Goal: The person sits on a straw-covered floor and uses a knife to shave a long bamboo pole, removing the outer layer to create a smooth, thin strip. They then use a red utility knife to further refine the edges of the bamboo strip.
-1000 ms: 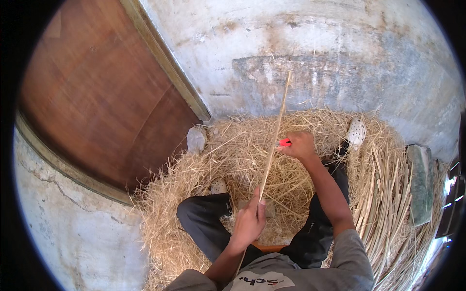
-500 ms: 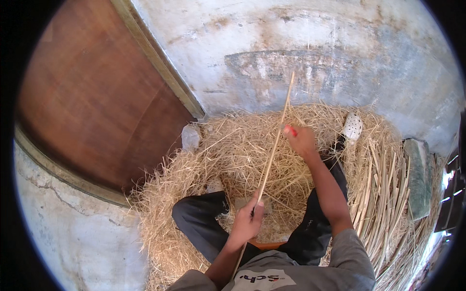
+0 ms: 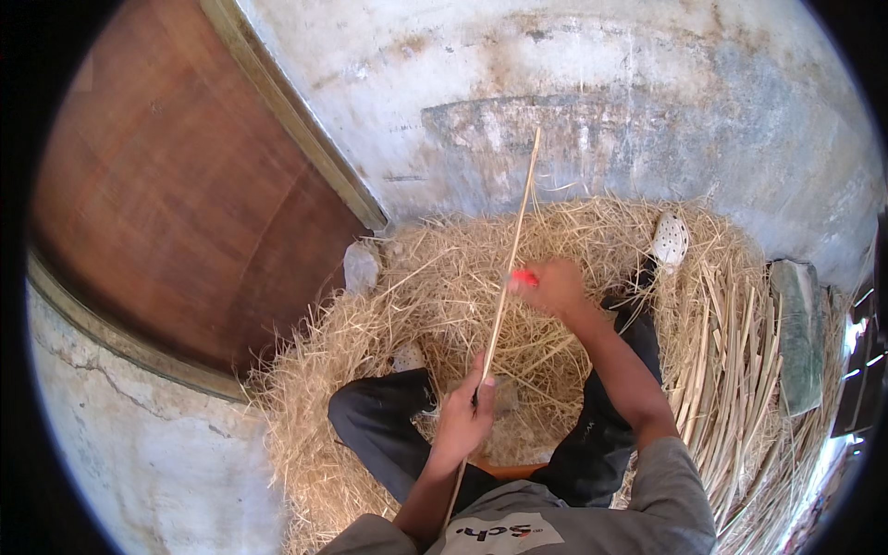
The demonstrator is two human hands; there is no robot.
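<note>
- Weathered, stained wall (image 3: pixel 647 55) filled the background, a brown panel (image 3: pixel 185 185) in a wooden frame (image 3: pixel 287 102) stood off to the left, and loose straw (image 3: pixel 444 250) covered the ground below.
- Lettering on show, too: a pale patch (image 3: pixel 555 535) on the grey shirt (image 3: pixel 620 527) carried dark, bold characters and a small coloured mark, the patch running close to the lower edge.
- Centre stage, a long pale strip (image 3: pixel 519 222) slanted up from the lap, its far end standing out against the wall.
- Left hand (image 3: pixel 462 421) was closed around that strip, thumb along it; the lower length slipped behind the forearm and shirt.
- Right hand (image 3: pixel 555 289), blurred, was wrapped around a red tool (image 3: pixel 524 278) right at the strip; its working end was too smeared to make out, and whether it touched was impossible to tell.
- One spotted white shoe (image 3: pixel 671 242) showed plainly; the other shoe (image 3: pixel 407 357) sat half buried.
- Something orange (image 3: pixel 509 472) peeked out between the dark trousers (image 3: pixel 375 412), mostly hidden.
- Over right, long stalks (image 3: pixel 712 370) lay beside a greenish slab (image 3: pixel 798 342).
</note>
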